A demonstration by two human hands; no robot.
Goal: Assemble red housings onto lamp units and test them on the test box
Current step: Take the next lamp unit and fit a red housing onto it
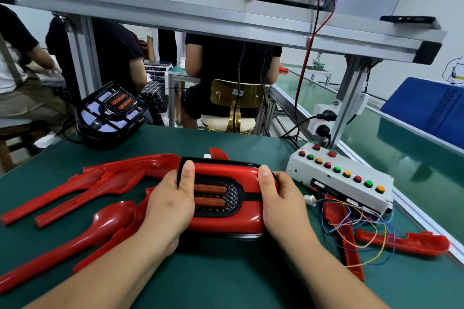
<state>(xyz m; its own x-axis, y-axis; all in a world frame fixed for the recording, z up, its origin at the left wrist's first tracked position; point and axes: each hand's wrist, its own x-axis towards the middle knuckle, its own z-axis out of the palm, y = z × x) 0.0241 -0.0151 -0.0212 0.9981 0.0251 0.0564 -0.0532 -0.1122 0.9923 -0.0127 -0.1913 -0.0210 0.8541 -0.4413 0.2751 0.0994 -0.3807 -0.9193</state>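
As curled fingers (187, 175) clamp red housing (226, 223) ends | left hand (168, 206); right hand (283, 206) | both gripping

housing (226, 223): gleaming glossy red, its centre showing black honeycomb mesh around two orange bars
table mat (226, 281): lying dark green
test box (298, 166): showing white, its buttons running red, green and orange
folder (426, 108): showing blue

Bright even overhead light, soft shadows, wide-angle bending (edges blurred).
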